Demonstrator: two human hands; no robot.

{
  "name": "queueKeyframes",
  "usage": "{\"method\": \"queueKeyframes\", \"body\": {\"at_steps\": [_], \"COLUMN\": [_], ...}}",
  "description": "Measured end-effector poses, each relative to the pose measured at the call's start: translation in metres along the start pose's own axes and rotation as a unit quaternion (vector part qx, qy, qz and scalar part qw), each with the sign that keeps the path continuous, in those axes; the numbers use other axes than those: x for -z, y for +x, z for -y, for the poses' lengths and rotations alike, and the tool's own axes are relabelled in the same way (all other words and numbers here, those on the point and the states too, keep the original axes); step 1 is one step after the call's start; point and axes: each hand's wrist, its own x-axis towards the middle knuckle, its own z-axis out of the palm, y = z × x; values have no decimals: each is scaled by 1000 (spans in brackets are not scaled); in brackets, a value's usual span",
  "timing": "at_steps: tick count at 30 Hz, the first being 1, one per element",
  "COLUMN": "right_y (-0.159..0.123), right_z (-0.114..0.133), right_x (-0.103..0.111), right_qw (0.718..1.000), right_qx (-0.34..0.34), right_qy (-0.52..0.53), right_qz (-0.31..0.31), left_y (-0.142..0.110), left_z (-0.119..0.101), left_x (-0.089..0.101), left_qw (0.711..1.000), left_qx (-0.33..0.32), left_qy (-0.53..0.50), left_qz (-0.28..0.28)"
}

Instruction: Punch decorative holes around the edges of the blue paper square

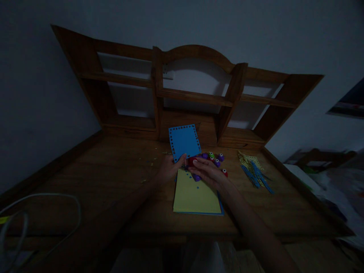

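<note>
My left hand (169, 167) pinches the lower corner of a square sheet of blue paper (184, 141), which is tilted up and has small punched holes along its edges. Closed round a red craft punch (192, 161), my right hand (209, 171) is at the sheet's lower edge. Whether the paper sits inside the punch's slot I cannot tell. Below both hands lies a stack of yellow paper (196, 197) with blue sheets showing under it and small blue cut-outs on top. Several purple, green and red craft punches (221, 156) stand just beyond my right hand.
Cut blue and yellow paper strips (253, 174) lie to the right on the wooden desk (119, 178). Yellow paper bits are scattered to the left. A wooden shelf unit (196, 99) rises at the back. A white cable (57, 195) curls at the left front.
</note>
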Motion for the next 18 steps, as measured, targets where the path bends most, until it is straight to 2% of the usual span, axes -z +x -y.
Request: {"method": "queueKeyframes", "body": {"at_steps": [18], "right_y": [3], "right_z": [4], "right_x": [-2], "right_qw": [1000], "right_qx": [-14], "right_qy": [-7], "right_qz": [-6], "left_y": [-1], "left_z": [-1], "left_x": [1], "left_qw": [1000], "left_qx": [5], "left_qy": [0], "left_qz": [20]}}
